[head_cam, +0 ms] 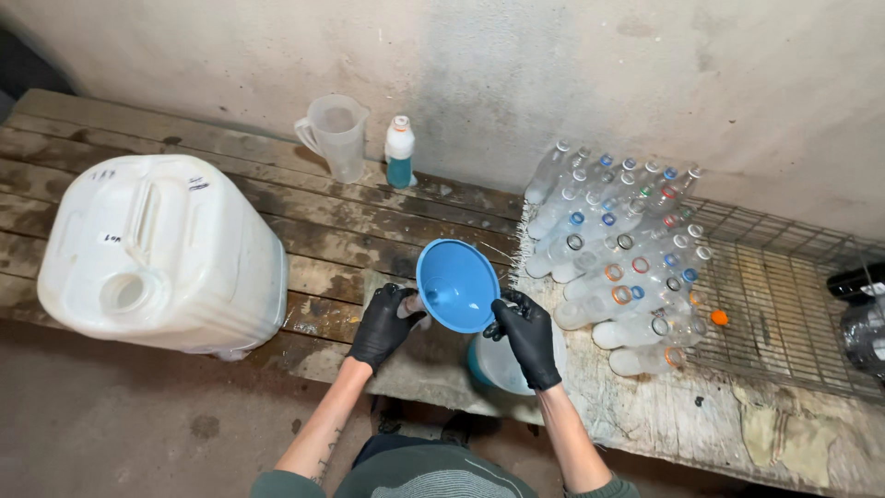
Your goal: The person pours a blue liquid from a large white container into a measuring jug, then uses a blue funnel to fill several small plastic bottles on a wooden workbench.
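Both my hands wear black gloves. My right hand [528, 339] grips the near rim of a blue funnel [457, 284], held tilted with its mouth toward me. My left hand [383, 323] closes on something pale under the funnel's left side, mostly hidden by the funnel; it looks like a small bottle. Beneath my right hand stands a clear plastic container with a teal base [490, 366] on the wooden bench [323, 212].
A big white jerrycan [161, 254] lies at the left of the bench. A clear measuring jug [334, 136] and a small white bottle with teal liquid [399, 153] stand by the wall. Several empty clear bottles [622, 254] lie stacked on a wire rack [784, 304]. A rag [779, 433] lies at right.
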